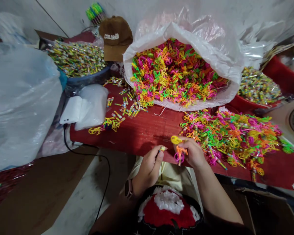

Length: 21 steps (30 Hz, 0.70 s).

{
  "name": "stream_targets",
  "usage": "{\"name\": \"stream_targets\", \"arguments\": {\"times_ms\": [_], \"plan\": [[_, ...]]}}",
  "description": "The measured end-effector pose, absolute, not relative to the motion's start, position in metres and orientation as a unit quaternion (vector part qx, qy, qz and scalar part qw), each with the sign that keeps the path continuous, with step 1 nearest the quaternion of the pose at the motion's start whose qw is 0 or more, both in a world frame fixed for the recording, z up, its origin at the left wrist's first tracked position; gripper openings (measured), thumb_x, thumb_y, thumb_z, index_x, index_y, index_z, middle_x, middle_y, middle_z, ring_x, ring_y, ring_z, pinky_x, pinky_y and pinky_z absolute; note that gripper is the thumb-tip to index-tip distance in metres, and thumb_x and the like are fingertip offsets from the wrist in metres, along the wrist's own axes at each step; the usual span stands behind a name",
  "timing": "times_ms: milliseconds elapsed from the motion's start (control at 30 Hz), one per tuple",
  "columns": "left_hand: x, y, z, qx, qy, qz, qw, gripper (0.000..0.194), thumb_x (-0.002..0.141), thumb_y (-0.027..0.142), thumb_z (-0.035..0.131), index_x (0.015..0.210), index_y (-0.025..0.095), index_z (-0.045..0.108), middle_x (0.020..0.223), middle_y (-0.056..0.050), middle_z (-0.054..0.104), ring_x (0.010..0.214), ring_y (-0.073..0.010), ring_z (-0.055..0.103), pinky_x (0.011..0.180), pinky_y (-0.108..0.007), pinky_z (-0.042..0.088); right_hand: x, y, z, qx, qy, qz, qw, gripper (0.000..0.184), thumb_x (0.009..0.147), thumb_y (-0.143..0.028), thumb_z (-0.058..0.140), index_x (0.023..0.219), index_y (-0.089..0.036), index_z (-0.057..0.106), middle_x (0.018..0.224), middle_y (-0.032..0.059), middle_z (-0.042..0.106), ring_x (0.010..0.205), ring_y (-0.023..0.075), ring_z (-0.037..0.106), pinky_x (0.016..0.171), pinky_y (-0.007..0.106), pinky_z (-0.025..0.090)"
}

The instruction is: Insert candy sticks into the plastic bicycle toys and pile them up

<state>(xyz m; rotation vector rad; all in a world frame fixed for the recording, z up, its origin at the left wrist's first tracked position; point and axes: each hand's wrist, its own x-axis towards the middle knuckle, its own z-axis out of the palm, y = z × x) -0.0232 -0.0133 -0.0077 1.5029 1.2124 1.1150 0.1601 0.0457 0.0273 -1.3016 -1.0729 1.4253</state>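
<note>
My left hand (pixel 149 167) is closed around a small tube with a printed wrapper (pixel 162 149); only its end shows between thumb and finger. Close by on the right, my right hand (pixel 193 152) pinches a small plastic toy bicycle (pixel 180 152) in yellow, orange and pink. The two hands are apart, over the front edge of the red table (pixel 152 125). Beside my right hand lies a heap of colourful toy bicycles (pixel 235 133), some with printed tubes among them. Loose printed tubes (pixel 133 109) are scattered further back on the left.
A big white sack (pixel 235 68) of toy bicycles lies open at the back. A blue tub (pixel 93 78) and a red tub (pixel 254 103) hold many tubes. A power bank (pixel 71 110) with a black cable (pixel 88 153), clear bags (pixel 95 104) and a brown cap (pixel 116 37) are around.
</note>
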Motion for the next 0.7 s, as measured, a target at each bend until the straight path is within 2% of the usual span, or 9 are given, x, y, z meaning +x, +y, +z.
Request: {"name": "stream_targets", "arguments": {"times_ms": [67,133,267,500,700], "plan": [[-0.021,-0.013,-0.005,0.640,0.472,0.434,0.424,0.038,0.113,0.040,0.038,0.124,0.018,0.067,0.115,-0.013,0.075,0.105,-0.0252,0.070,0.093,-0.036,0.051,0.160,0.040,0.031,-0.495,-0.502,0.605,0.371,0.012,0.075,-0.032,0.068,0.071,-0.021,0.066,0.072,0.0002,0.062,0.068,0.0175,0.052,0.064,0.030,0.040],[-0.019,-0.012,-0.004,0.662,0.465,0.427,0.404,0.038,0.113,0.037,0.036,0.118,0.018,0.068,0.107,-0.012,0.075,0.098,-0.0251,0.070,0.088,-0.037,0.051,0.157,0.035,0.035,-0.457,-0.554,0.615,0.325,0.020,0.084,-0.032,0.067,0.069,-0.021,0.060,0.069,-0.0019,0.055,0.067,0.0155,0.047,0.064,0.029,0.037],[-0.019,-0.013,-0.005,0.681,0.461,0.437,0.363,0.035,0.113,0.033,0.036,0.115,0.018,0.068,0.104,-0.011,0.075,0.097,-0.0246,0.069,0.087,-0.036,0.050,0.153,0.028,0.039,-0.435,-0.594,0.589,0.333,0.030,0.095,-0.037,0.066,0.073,-0.021,0.053,0.071,-0.0040,0.048,0.067,0.0136,0.042,0.063,0.027,0.034],[-0.023,-0.012,0.002,0.706,0.447,0.434,0.336,0.032,0.112,0.028,0.038,0.109,0.019,0.069,0.099,-0.009,0.075,0.090,-0.0224,0.068,0.082,-0.034,0.048,0.158,0.025,0.039,-0.412,-0.570,0.625,0.339,0.040,0.096,-0.053,0.070,0.077,-0.021,0.054,0.072,-0.0037,0.049,0.067,0.0131,0.043,0.062,0.026,0.036],[-0.022,-0.012,0.003,0.732,0.438,0.437,0.286,0.031,0.110,0.025,0.041,0.121,0.018,0.068,0.103,-0.011,0.077,0.092,-0.0243,0.070,0.083,-0.036,0.049,0.163,0.021,0.039,-0.450,-0.578,0.586,0.348,0.036,0.100,-0.053,0.065,0.082,-0.023,0.056,0.072,-0.0035,0.051,0.066,0.0146,0.045,0.062,0.027,0.037]]}}
